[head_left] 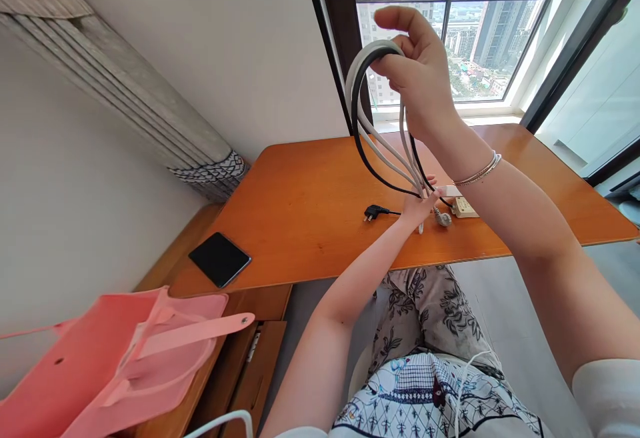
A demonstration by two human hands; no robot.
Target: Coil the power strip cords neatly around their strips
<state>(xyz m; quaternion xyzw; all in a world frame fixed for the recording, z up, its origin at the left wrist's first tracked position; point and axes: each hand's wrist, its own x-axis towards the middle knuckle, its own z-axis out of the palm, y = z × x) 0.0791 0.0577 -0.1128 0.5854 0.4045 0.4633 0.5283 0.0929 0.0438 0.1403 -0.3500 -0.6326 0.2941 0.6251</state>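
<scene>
My right hand [420, 68] is raised in front of the window, its thumb and fingers closed on the top of a looped bundle of cables [356, 101], white ones and a black one. Lower down, over the orange-brown table [310, 205], my left hand [420, 205] is wrapped round the bottom of the same bundle. A black plug [375, 212] lies on the table left of that hand. Just right of it are a white plug [443, 218] and a white socket block [465, 208], partly hidden by my right forearm.
A black tablet or phone [220, 259] lies at the table's left front corner. Below it, a pink bag [125, 358] rests on a wooden cabinet [260, 365]. A curtain [150, 111] hangs at the left, and the window [450, 31] stands behind the table.
</scene>
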